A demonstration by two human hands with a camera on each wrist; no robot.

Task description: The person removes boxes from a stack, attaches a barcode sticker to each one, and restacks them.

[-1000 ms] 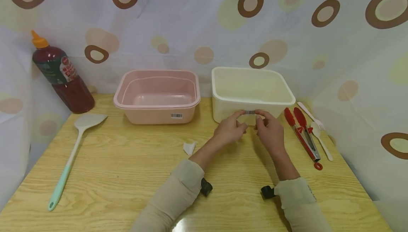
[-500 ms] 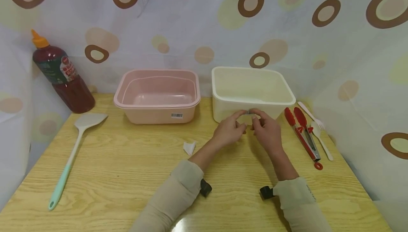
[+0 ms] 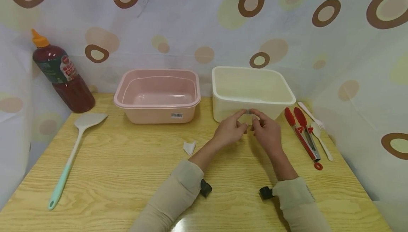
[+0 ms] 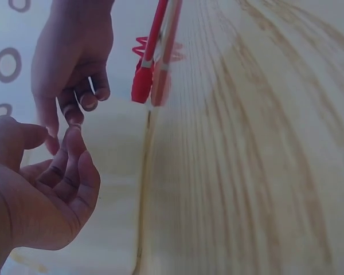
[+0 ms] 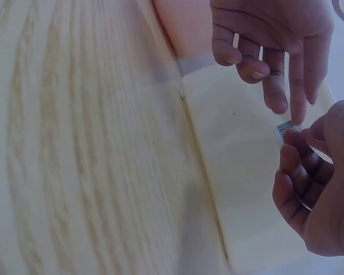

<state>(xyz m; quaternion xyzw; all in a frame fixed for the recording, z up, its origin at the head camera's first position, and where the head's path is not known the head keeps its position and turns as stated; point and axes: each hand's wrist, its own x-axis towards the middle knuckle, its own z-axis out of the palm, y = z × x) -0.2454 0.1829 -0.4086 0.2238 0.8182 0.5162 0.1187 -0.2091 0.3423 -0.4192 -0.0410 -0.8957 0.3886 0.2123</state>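
A cream plastic bin stands upright at the back of the table, with a small barcode sticker on its front wall. My left hand touches the sticker's left end with an extended index fingertip, the other fingers loosely bent. From the other side my right hand lays its index fingertip on the sticker, its thumb just below. The two index fingertips nearly meet, and most of the sticker is hidden in the head view. In the left wrist view the right hand reaches in from above.
Left of the bin sits a pink basin with its own barcode label. Red-tipped tongs, a spoon and a fork lie at right. A spatula, sauce bottle and white paper scrap are leftward.
My right hand has slid a little to the left along the sticker, so its fingertip covers more of it. The left hand stays at the left end.
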